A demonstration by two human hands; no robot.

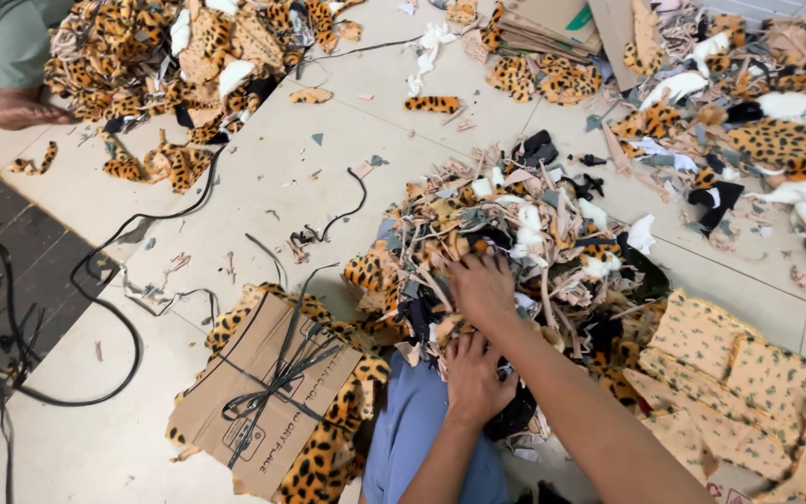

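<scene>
A heap of fabric scraps (534, 233), leopard-print, beige, white and black, lies on the tiled floor in front of me. My right hand (482, 287) reaches into the near side of this heap, fingers buried among the strips; whether it grips a piece is hidden. My left hand (471, 375) rests lower, just above my blue-clad knee (417, 429), pressing on dark and leopard-print scraps at the heap's near edge.
A cardboard bundle (263, 392) tied with black string lies on leopard fabric at the lower left. Flat spotted beige pieces (748, 373) lie right. More scrap piles (170, 65) sit at the back, beside another person's foot (25, 112). A black cable (104, 308) snakes across the left floor.
</scene>
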